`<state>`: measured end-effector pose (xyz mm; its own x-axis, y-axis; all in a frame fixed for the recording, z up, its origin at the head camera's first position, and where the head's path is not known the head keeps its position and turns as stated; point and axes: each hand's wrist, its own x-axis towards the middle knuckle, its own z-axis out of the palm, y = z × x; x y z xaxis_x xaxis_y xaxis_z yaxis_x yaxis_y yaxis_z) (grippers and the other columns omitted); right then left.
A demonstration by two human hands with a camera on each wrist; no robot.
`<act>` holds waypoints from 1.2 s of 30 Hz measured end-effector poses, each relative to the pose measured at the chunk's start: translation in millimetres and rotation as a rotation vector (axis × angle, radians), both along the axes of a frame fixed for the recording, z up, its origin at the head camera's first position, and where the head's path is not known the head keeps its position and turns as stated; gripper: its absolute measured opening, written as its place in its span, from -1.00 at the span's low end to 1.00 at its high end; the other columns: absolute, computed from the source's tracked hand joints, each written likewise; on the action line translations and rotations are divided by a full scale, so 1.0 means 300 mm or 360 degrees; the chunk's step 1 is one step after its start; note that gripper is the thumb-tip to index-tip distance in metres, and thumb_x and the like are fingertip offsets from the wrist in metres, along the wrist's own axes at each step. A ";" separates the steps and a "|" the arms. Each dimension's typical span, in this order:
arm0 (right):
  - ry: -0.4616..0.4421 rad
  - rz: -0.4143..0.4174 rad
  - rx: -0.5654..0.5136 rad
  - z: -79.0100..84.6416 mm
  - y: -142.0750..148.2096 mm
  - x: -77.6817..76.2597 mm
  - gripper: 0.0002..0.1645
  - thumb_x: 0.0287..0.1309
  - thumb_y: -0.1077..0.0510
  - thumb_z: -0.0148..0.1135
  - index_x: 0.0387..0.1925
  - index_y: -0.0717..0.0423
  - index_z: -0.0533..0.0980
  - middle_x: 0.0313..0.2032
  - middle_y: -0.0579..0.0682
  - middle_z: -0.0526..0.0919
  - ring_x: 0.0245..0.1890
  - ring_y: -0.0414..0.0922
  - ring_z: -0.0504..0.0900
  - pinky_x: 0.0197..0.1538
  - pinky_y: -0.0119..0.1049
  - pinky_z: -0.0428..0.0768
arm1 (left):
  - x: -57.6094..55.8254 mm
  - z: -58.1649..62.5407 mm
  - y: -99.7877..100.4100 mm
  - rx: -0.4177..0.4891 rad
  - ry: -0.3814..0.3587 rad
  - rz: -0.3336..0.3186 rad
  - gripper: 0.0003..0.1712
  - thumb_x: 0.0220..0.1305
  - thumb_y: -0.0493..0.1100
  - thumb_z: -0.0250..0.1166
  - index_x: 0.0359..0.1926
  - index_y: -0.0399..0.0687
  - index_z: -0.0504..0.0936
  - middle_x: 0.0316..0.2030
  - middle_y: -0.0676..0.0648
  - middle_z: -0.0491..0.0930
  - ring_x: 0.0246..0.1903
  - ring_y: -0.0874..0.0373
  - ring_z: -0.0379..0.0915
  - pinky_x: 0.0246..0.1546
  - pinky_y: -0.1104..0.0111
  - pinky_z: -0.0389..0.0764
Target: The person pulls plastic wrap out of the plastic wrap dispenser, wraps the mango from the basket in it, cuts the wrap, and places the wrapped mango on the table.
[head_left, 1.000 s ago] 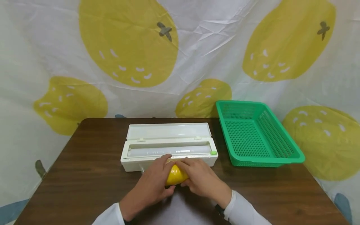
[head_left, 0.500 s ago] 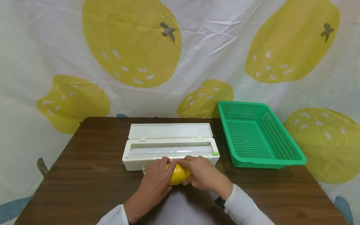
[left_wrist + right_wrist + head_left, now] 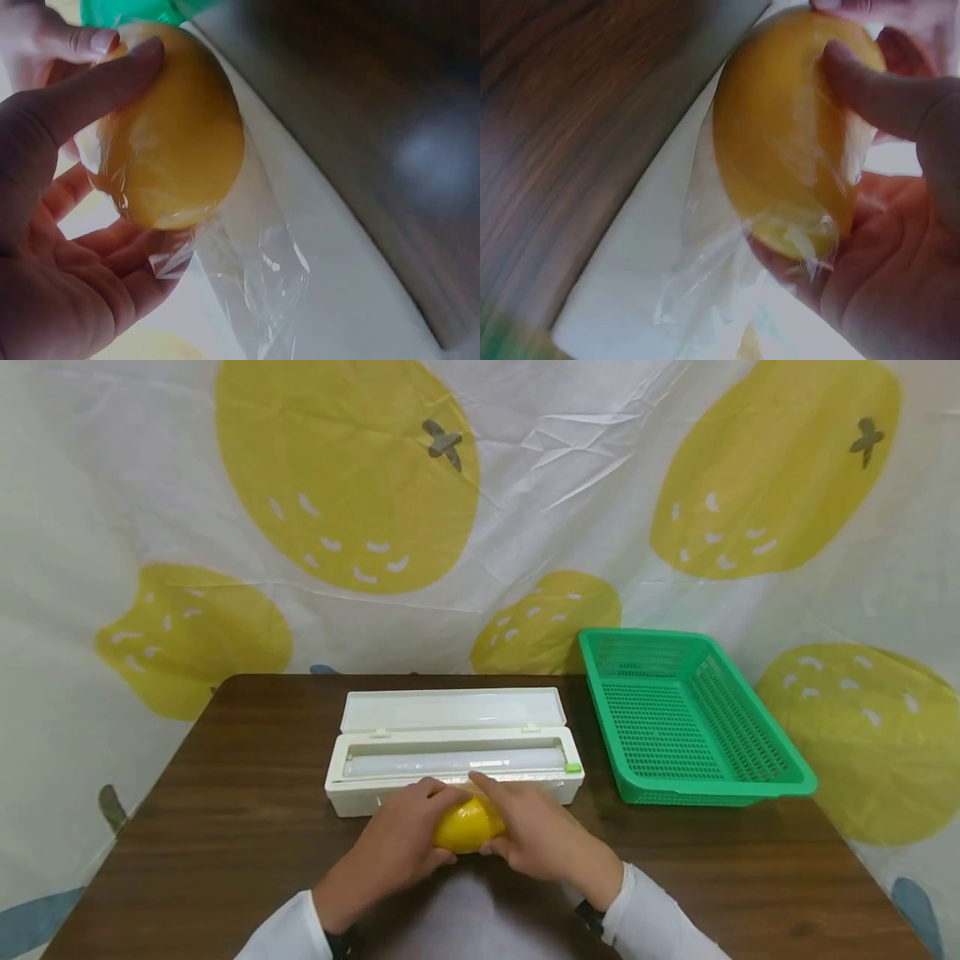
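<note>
Both hands hold a smooth, oval yellow fruit at the front of a white cling film dispenser. My left hand grips its left side, thumb on the near face and fingers curled behind. On the other side my right hand grips it the same way. Clear cling film covers part of the fruit, wrinkled where the thumbs lie. In the right wrist view loose film hangs from the fruit's end, in front of the dispenser's white wall. The fingers behind the fruit are partly hidden.
The dispenser's lid is tipped back, showing a film roll inside and a green slider at its right end. A green basket stands at the right of the brown table. A fruit-print cloth hangs behind.
The hands have shifted a little on the fruit, with the left hand further left and the right fingertips raised, so more of the fruit's top shows. The dispenser and basket stay in place.
</note>
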<state>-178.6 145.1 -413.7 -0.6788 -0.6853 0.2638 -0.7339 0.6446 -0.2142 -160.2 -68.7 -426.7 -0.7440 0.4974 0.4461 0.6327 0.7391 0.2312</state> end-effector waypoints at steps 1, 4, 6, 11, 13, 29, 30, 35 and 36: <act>0.0041 -0.0025 0.0006 0.004 -0.003 0.010 -0.09 -0.04 0.00 0.52 0.34 0.10 0.34 -0.01 0.09 0.70 -0.10 -0.04 0.63 0.01 -0.03 0.65 | -0.002 0.005 -0.004 0.0006 -0.0037 -0.0003 -0.16 -0.42 -0.08 0.70 0.06 -0.02 0.63 -0.15 -0.09 0.64 -0.23 0.06 0.56 -0.17 0.09 0.69; 0.0216 -0.0127 0.0066 0.018 -0.012 0.041 -0.09 -0.10 -0.08 0.54 0.29 0.05 0.38 0.09 0.12 0.64 0.02 0.03 0.58 0.07 0.03 0.62 | -0.007 0.023 -0.012 0.0008 -0.0140 -0.0023 -0.17 -0.35 -0.06 0.68 0.10 -0.05 0.63 -0.13 -0.08 0.67 -0.21 0.08 0.56 -0.14 0.09 0.68; 0.0348 -0.0170 0.0119 0.025 -0.019 0.060 -0.10 -0.17 -0.14 0.56 0.24 -0.01 0.42 0.12 0.10 0.61 0.06 0.05 0.54 0.08 0.05 0.59 | -0.008 0.035 -0.016 -0.0009 -0.0192 -0.0044 -0.18 -0.30 -0.04 0.67 0.12 -0.04 0.63 -0.12 -0.06 0.69 -0.21 0.10 0.55 -0.13 0.09 0.67; 0.0588 -0.0144 0.0252 0.014 -0.034 0.081 0.04 -0.39 -0.25 0.62 0.20 -0.03 0.41 0.01 0.02 0.58 -0.03 0.04 0.53 0.05 -0.02 0.57 | -0.013 0.063 -0.022 -0.0010 -0.0270 -0.0081 -0.21 -0.24 -0.04 0.63 0.14 -0.03 0.62 -0.14 -0.01 0.71 -0.22 0.13 0.52 -0.15 0.10 0.62; 0.0671 -0.0126 0.0278 0.001 -0.037 0.074 0.09 -0.45 -0.24 0.65 0.20 -0.01 0.40 -0.04 0.02 0.57 -0.09 0.04 0.53 0.04 -0.05 0.57 | -0.015 0.071 -0.022 -0.0007 -0.0285 -0.0084 -0.21 -0.22 -0.04 0.61 0.15 -0.04 0.60 -0.14 -0.01 0.71 -0.24 0.14 0.51 -0.17 0.11 0.61; 0.0622 -0.0009 0.0242 -0.031 -0.017 0.002 -0.14 -0.28 -0.13 0.61 0.11 -0.03 0.45 -0.12 0.03 0.58 -0.21 0.00 0.57 -0.09 -0.09 0.64 | 0.028 0.042 0.027 -0.0114 -0.0090 0.0257 -0.18 -0.31 0.06 0.59 0.05 -0.18 0.56 0.02 -0.23 0.53 0.03 -0.16 0.27 -0.03 -0.07 0.44; 0.0598 -0.0008 0.0243 -0.031 -0.015 -0.001 -0.14 -0.27 -0.13 0.61 0.12 -0.03 0.45 -0.11 0.02 0.58 -0.21 -0.01 0.58 -0.09 -0.09 0.65 | 0.029 0.041 0.030 -0.0130 -0.0077 0.0277 -0.17 -0.31 0.07 0.60 0.05 -0.17 0.56 0.03 -0.24 0.49 0.03 -0.17 0.26 -0.04 -0.07 0.45; 0.0538 -0.0014 0.0282 -0.029 -0.003 -0.012 -0.10 -0.25 -0.17 0.60 0.17 -0.04 0.44 -0.10 0.00 0.59 -0.21 -0.03 0.60 -0.06 -0.09 0.67 | 0.037 0.021 0.044 -0.0302 -0.0002 0.0338 0.08 -0.45 0.16 0.66 0.16 -0.21 0.49 0.00 -0.25 0.42 -0.03 -0.20 0.29 -0.08 -0.06 0.47; 0.0530 -0.0014 0.0286 -0.027 -0.002 -0.012 -0.09 -0.26 -0.17 0.60 0.18 -0.04 0.44 -0.10 0.00 0.60 -0.21 -0.03 0.60 -0.05 -0.09 0.67 | 0.039 0.014 0.048 -0.0344 0.0024 0.0344 0.15 -0.48 0.17 0.68 0.21 -0.23 0.45 -0.01 -0.26 0.42 -0.04 -0.20 0.30 -0.09 -0.05 0.48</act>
